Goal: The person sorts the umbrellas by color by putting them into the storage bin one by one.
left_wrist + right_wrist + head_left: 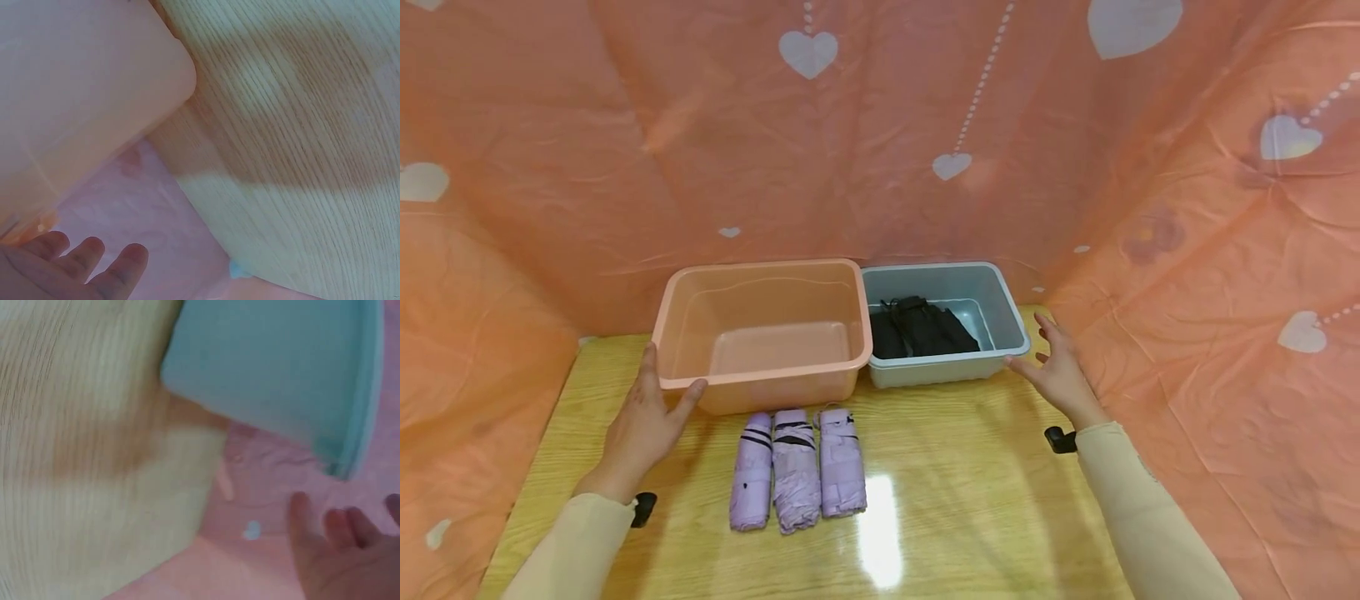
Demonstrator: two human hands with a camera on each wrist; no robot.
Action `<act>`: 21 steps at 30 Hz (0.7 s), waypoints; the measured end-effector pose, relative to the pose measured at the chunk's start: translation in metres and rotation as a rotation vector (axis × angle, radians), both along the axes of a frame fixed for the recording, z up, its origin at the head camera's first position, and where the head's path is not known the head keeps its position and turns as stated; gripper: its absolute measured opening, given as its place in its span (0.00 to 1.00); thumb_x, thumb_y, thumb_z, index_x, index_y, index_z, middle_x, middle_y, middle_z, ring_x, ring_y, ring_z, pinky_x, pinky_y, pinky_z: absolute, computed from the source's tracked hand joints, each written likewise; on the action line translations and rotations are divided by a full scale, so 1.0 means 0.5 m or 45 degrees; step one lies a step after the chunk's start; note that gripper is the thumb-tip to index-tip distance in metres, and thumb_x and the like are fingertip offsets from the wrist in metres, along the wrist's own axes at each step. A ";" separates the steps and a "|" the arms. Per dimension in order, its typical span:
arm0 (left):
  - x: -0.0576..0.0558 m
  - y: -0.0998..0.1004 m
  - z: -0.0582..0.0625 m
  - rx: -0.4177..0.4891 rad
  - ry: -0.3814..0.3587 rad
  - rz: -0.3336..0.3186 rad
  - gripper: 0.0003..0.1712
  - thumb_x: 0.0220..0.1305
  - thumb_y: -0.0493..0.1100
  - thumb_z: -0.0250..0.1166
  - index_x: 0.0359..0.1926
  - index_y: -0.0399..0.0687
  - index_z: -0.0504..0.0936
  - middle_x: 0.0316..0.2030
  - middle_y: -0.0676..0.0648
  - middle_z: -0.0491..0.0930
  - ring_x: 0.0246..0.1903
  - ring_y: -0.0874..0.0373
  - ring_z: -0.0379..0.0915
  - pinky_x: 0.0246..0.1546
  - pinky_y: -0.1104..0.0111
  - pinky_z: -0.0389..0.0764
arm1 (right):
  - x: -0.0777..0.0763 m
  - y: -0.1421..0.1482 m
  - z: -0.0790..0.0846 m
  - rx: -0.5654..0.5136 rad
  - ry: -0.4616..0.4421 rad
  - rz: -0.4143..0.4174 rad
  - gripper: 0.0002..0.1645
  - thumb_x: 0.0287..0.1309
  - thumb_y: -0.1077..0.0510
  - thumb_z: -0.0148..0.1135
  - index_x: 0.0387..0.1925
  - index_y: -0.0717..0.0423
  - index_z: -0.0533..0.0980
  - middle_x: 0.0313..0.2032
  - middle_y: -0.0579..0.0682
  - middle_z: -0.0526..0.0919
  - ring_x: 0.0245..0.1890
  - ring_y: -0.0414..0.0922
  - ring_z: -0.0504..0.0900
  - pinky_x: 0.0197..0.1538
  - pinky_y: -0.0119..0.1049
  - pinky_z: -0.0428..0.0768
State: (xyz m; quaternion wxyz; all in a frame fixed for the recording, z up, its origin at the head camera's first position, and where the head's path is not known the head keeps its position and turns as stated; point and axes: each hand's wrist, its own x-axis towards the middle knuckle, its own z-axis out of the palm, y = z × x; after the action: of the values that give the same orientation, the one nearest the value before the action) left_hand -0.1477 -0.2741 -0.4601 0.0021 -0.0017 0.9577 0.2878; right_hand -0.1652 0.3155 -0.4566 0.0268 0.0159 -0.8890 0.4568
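My left hand is at the front left corner of an orange plastic bin, its fingers spread along the rim. Inside that bin only its bare floor shows. Near the front right corner of a grey-blue bin is my right hand, fingers extended, the thumb close to the rim; whether it touches cannot be told. Black folded fabric items lie in the grey-blue bin. Three folded lilac umbrellas lie side by side on the table before the orange bin. Both wrist views show loosely extended fingers beside the bins.
The wooden table carries everything and reflects a bright light patch at its middle. An orange cloth with white hearts hangs behind the bins and along both sides. The two bins stand side by side against the cloth.
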 end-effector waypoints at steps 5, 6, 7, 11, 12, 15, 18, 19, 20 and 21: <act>0.000 -0.002 0.004 -0.011 -0.008 0.004 0.58 0.72 0.70 0.48 0.77 0.47 0.20 0.71 0.20 0.43 0.63 0.19 0.52 0.50 0.29 0.63 | -0.037 0.008 -0.030 0.081 -0.165 0.027 0.67 0.60 0.38 0.68 0.78 0.60 0.34 0.76 0.65 0.41 0.73 0.64 0.48 0.65 0.64 0.62; 0.000 -0.002 0.004 -0.009 -0.012 0.001 0.58 0.71 0.70 0.48 0.76 0.48 0.19 0.71 0.20 0.43 0.63 0.19 0.51 0.50 0.29 0.62 | -0.042 0.009 -0.035 0.089 -0.169 0.030 0.67 0.60 0.39 0.68 0.78 0.61 0.34 0.76 0.66 0.42 0.73 0.65 0.49 0.65 0.64 0.62; 0.000 -0.002 0.004 -0.007 -0.016 0.000 0.58 0.71 0.70 0.48 0.76 0.48 0.19 0.71 0.20 0.43 0.64 0.19 0.51 0.51 0.29 0.62 | -0.045 0.009 -0.040 0.098 -0.170 0.028 0.68 0.60 0.40 0.69 0.78 0.62 0.34 0.76 0.67 0.43 0.73 0.65 0.50 0.65 0.64 0.62; 0.003 -0.005 0.003 0.002 -0.015 0.002 0.58 0.72 0.69 0.48 0.76 0.49 0.19 0.72 0.21 0.41 0.64 0.18 0.51 0.52 0.29 0.61 | -0.055 0.006 -0.058 0.091 -0.157 0.030 0.68 0.59 0.42 0.71 0.78 0.61 0.34 0.75 0.69 0.47 0.72 0.67 0.53 0.66 0.65 0.59; 0.005 -0.005 0.004 0.006 -0.011 0.004 0.58 0.72 0.69 0.48 0.76 0.48 0.19 0.72 0.21 0.41 0.63 0.18 0.51 0.52 0.29 0.61 | -0.057 0.006 -0.062 0.088 -0.154 0.027 0.69 0.58 0.42 0.72 0.78 0.60 0.34 0.74 0.69 0.48 0.71 0.67 0.54 0.66 0.65 0.58; 0.012 -0.005 0.007 0.024 0.002 0.013 0.57 0.72 0.68 0.48 0.76 0.48 0.19 0.73 0.22 0.40 0.64 0.19 0.50 0.52 0.28 0.60 | -0.060 0.003 -0.070 0.059 -0.148 0.021 0.69 0.57 0.42 0.72 0.79 0.57 0.33 0.73 0.70 0.51 0.70 0.67 0.56 0.66 0.66 0.58; 0.028 -0.003 0.009 0.023 0.043 0.028 0.57 0.73 0.67 0.50 0.76 0.48 0.19 0.73 0.22 0.40 0.64 0.19 0.50 0.49 0.28 0.62 | -0.061 0.002 -0.076 0.044 -0.148 0.004 0.69 0.58 0.43 0.72 0.79 0.55 0.33 0.73 0.70 0.51 0.70 0.68 0.57 0.66 0.66 0.58; 0.036 -0.002 0.009 0.023 0.071 0.042 0.58 0.72 0.66 0.51 0.77 0.47 0.21 0.72 0.21 0.42 0.64 0.19 0.51 0.48 0.28 0.63 | -0.060 0.002 -0.077 0.042 -0.153 0.001 0.69 0.58 0.42 0.72 0.79 0.54 0.32 0.73 0.70 0.51 0.70 0.68 0.56 0.66 0.66 0.58; 0.046 -0.001 0.008 0.019 0.106 0.061 0.58 0.72 0.65 0.53 0.77 0.47 0.22 0.71 0.20 0.45 0.62 0.19 0.54 0.45 0.28 0.65 | -0.060 0.003 -0.078 0.046 -0.159 -0.004 0.69 0.58 0.42 0.71 0.79 0.54 0.31 0.73 0.70 0.50 0.70 0.68 0.55 0.66 0.66 0.58; 0.057 0.002 0.007 0.009 0.141 0.082 0.58 0.72 0.64 0.54 0.78 0.46 0.24 0.70 0.20 0.48 0.60 0.19 0.58 0.41 0.30 0.67 | -0.060 0.004 -0.078 0.053 -0.170 -0.006 0.69 0.58 0.41 0.71 0.79 0.52 0.30 0.74 0.69 0.48 0.71 0.68 0.55 0.66 0.66 0.57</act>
State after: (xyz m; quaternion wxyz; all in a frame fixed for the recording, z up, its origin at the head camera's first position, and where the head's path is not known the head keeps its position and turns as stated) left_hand -0.1190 -0.2733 -0.4567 -0.0601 -0.0166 0.9548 0.2907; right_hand -0.1951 0.3175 -0.4957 -0.0317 -0.0159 -0.8981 0.4383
